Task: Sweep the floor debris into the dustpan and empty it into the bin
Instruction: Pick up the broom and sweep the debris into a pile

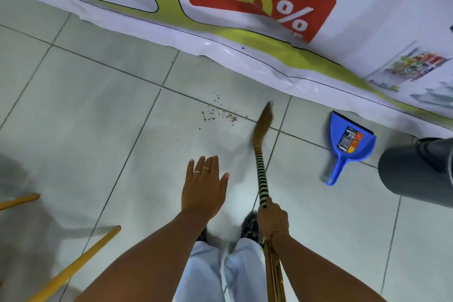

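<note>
Small brown debris [220, 114] lies scattered on the pale floor tiles near a grout line. My right hand [273, 217] grips a straw broom [261, 154] by its black-and-white banded handle; the blurred brown bristles reach the floor just right of the debris. My left hand [204, 185] hovers flat, palm down, fingers apart, holding nothing. A blue dustpan [348, 144] rests on the floor to the right, mouth toward the banner. A dark grey bin [416, 169] shows at the right edge, partly cut off.
A large white, green and red banner [257, 7] covers the floor along the far side. Two yellow poles [73, 267] slant in at the lower left. My shoes [250, 225] and light trousers stand below the hands.
</note>
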{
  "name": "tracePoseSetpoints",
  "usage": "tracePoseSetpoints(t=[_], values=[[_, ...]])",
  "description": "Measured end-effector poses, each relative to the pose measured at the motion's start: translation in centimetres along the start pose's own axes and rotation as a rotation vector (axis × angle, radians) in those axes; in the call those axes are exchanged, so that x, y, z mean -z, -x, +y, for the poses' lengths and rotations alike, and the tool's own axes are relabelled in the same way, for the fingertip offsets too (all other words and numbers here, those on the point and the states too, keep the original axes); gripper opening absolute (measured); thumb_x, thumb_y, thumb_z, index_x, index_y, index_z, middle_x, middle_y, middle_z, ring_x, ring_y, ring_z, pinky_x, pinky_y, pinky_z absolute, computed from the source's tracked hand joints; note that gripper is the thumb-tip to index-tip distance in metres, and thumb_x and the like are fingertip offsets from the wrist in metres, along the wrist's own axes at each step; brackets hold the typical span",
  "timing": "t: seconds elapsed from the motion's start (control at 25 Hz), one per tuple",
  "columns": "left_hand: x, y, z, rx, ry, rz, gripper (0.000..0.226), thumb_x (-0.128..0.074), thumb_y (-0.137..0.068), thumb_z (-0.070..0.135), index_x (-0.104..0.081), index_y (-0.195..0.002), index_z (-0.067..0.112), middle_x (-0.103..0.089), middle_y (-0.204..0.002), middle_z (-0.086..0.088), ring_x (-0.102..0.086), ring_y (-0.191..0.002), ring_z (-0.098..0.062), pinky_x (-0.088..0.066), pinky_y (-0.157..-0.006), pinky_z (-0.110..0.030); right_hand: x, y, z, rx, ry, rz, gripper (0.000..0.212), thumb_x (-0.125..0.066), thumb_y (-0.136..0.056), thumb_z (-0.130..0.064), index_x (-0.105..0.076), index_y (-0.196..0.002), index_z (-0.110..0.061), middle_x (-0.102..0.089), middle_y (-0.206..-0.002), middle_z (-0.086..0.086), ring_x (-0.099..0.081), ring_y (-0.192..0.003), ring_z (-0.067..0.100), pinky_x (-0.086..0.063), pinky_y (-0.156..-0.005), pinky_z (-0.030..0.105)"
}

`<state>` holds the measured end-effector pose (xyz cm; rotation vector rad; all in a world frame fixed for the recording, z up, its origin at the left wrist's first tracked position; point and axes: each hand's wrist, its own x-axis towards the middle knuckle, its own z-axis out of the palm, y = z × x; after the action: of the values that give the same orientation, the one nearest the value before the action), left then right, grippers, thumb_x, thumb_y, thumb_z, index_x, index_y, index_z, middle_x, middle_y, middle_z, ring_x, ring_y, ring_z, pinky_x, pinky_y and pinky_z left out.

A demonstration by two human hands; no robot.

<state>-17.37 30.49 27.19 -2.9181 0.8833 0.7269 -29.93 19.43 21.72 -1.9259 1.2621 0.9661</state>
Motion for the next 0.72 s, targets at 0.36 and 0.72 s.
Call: tracePoseSetpoints(t=[0.36,0.72], values=[[0.7,-1.2,-7.0,0.022,0.065,0.021,0.053,-0.037,-0.097,0.038,-0.041,-0.138,0.004,-0.052,-0.140,-0.014,-0.041,-0.135,-0.029,-0.022,-0.116,-0.044,-2.8,1.1,-10.6,0.130,0.054,-0.014,0.033,-0.037,-0.098,-0.022,-0.043,-0.127,-0.008,-0.063,-0.116,0.012,-0.062,-0.103,0.027,-0.049,-0.083,0.030],[2.9,-3.3,-11.6,0.002,0.128,0.049,0.057,-0.025,-0.099,0.040,-0.026,-0.146,0.008,-0.038,-0.151,-0.008,-0.024,-0.144,-0.023,-0.010,-0.120,-0.039,-1.2,1.3,-12.7,-0.022,-0.294,0.229,0.039,-0.041,-0.095,-0.019,-0.043,-0.134,-0.018,-0.065,-0.105,0.021,-0.062,-0.095,0.038,-0.055,-0.085,0.047]])
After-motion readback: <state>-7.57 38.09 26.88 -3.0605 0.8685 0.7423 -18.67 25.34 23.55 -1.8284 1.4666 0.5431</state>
